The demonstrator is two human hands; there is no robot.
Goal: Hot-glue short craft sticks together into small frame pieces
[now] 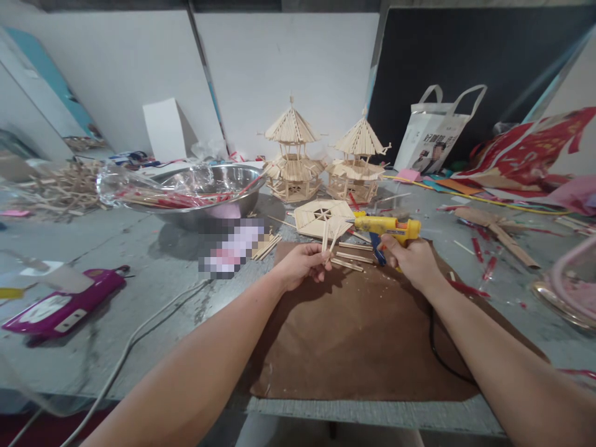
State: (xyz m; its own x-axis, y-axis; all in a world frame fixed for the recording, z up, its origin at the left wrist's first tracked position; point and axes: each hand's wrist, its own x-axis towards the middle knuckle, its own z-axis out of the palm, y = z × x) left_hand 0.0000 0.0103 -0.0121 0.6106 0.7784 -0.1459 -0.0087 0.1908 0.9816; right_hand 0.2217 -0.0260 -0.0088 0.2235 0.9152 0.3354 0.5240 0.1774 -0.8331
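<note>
Between the fingertips of my left hand (305, 266) are a few thin wooden sticks (329, 234), pointing upward and fanned slightly apart. My right hand (410, 261) grips a yellow hot glue gun (388, 227) with a blue trigger. Its nozzle points left, close to the upper ends of the sticks. Just behind sits a flat hexagonal panel of wooden sticks (302, 222) with a spoked opening at its centre. Several short loose sticks (354, 256) lie on the brown mat (354, 335) under my hands.
Two stick-built pavilions (292, 167) stand at the back. A metal bowl (242, 208) with plastic-wrapped sticks is at left, near a purple power strip (69, 304) and a white cable (139, 332). A white bag (431, 136) and scattered red wrappers (490, 268) are at right.
</note>
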